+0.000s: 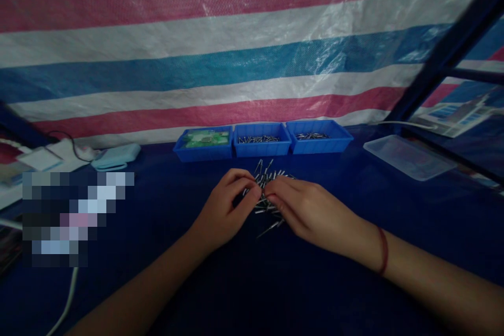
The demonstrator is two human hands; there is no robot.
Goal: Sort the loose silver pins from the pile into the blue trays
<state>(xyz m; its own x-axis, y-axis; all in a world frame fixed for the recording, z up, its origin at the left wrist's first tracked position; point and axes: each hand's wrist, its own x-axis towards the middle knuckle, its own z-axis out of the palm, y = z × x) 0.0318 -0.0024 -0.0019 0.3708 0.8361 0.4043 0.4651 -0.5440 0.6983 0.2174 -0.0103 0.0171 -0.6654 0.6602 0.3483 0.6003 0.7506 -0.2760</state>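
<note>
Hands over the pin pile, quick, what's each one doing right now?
Left hand: fingers curled onto the pile of metal pins, pinching among them.
Right hand: fingers bent down on the same pile; what it grips cannot be told.

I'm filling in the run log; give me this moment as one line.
left hand: fingertips in loose pile of small metal pins | right hand: same pile | surface: dark blue table | behind: three blue plastic bins

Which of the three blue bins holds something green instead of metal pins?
The left bin: it holds a green board, while the middle bin and right bin hold loose metal pins.
</note>
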